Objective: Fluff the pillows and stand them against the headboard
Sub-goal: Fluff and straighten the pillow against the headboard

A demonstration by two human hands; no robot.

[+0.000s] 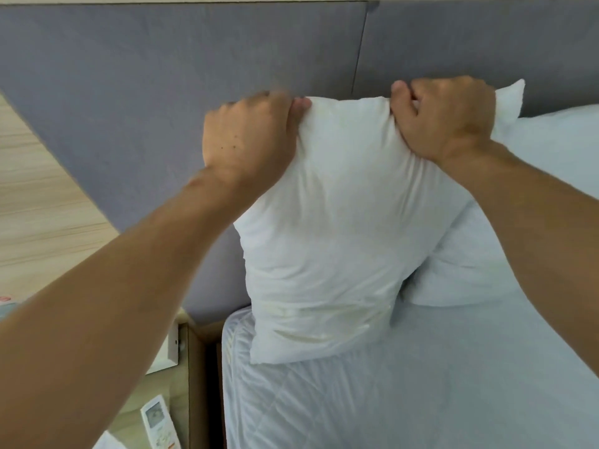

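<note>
White pillow (327,222) stands mid-frame on the bed (421,384) against the grey headboard (162,92) — my left hand (246,137) and right hand (447,121) clench its top corners.

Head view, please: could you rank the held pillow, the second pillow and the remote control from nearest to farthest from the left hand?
1. Held pillow: gripped by the left hand at its upper left corner.
2. Second pillow: lying to the right, behind the held one.
3. Remote control: down on the bedside table, lower left.
</note>
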